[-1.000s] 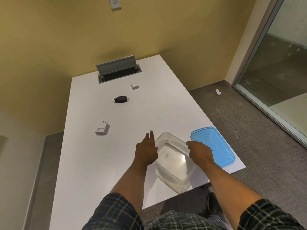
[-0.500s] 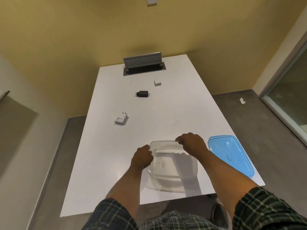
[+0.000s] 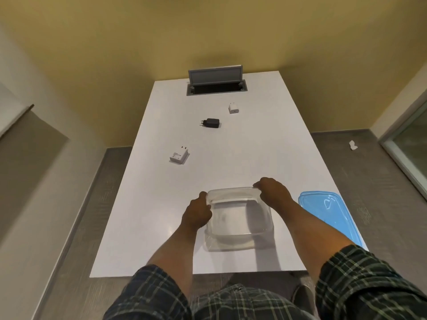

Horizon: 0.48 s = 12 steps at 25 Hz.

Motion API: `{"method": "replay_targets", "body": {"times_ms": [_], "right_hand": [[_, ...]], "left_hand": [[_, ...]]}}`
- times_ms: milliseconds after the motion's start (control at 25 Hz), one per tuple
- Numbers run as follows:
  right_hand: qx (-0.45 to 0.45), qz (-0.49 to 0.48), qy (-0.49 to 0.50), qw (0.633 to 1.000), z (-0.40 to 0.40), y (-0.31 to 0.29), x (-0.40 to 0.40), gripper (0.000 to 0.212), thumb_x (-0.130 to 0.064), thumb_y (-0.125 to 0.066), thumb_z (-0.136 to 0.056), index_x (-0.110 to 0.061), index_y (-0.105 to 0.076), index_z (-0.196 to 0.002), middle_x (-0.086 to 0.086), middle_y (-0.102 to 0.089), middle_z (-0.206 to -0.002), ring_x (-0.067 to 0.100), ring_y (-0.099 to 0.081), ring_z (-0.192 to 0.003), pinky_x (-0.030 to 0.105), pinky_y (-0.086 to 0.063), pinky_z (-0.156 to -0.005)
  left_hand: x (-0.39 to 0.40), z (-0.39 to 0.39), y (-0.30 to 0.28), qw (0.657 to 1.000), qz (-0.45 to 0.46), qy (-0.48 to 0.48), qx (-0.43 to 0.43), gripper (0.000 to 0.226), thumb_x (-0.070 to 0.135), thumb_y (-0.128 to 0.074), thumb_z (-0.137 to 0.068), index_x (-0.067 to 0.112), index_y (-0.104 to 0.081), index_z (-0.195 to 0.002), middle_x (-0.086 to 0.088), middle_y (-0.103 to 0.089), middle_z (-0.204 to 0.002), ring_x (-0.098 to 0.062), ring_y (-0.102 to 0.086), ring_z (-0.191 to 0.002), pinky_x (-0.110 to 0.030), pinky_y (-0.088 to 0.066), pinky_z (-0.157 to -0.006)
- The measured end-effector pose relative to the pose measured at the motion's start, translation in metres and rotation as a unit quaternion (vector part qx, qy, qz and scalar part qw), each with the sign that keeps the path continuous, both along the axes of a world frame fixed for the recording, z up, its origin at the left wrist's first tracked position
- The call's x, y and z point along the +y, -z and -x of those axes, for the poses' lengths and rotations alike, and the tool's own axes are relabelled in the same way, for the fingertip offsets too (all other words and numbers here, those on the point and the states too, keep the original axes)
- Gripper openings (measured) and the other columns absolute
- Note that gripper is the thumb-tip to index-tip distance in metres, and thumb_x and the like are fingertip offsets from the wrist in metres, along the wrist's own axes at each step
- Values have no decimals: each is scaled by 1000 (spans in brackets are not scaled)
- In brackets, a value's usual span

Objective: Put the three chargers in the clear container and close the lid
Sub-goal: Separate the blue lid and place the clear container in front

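Note:
The clear container stands empty on the white table, near its front edge. My left hand grips the container's left rim and my right hand grips its far right corner. The blue lid lies flat on the table just right of the container. Three chargers lie farther up the table: a large white charger at the left, a black charger with round pins in the middle, and a small white charger farthest back.
A grey cable box with its flap raised is set into the table's far end, against a yellow wall. Grey carpet lies on both sides, with a scrap of white paper at the right. A glass door stands far right.
Both hands closed onto the container's rim, and the container turned from skewed to square with the table edge. The camera view swung left.

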State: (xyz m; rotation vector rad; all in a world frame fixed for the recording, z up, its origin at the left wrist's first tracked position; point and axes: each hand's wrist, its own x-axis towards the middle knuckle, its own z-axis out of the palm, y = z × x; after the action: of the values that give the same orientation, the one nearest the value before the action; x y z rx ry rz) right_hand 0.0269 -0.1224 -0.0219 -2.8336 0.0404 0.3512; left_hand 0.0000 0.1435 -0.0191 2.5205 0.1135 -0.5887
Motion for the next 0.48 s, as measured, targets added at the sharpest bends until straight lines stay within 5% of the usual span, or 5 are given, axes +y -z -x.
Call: {"method": "replay_targets", "body": {"times_ms": [320, 480], "right_hand": [[9, 20, -17, 1000, 0, 9, 3, 56, -2, -41, -93, -30, -58, -137, -1, -59, -130, 22, -53, -125, 33, -44, -98], [16, 29, -25, 999, 3, 16, 2, 58, -1, -42, -92, -31, -56, -140, 0, -59, -130, 23, -54, -125, 33, -44, -98]], "left_hand": [[4, -3, 0, 998, 21, 21, 52, 60, 19, -50, -102, 21, -28, -157, -20, -59, -135, -38, -65, -116, -47, -56, -98], [6, -6, 6, 997, 33, 17, 63, 55, 20, -52, -102, 19, -34, -154, -20, -61, -133, -39, -65, -115, -46, -55, -99]]}}
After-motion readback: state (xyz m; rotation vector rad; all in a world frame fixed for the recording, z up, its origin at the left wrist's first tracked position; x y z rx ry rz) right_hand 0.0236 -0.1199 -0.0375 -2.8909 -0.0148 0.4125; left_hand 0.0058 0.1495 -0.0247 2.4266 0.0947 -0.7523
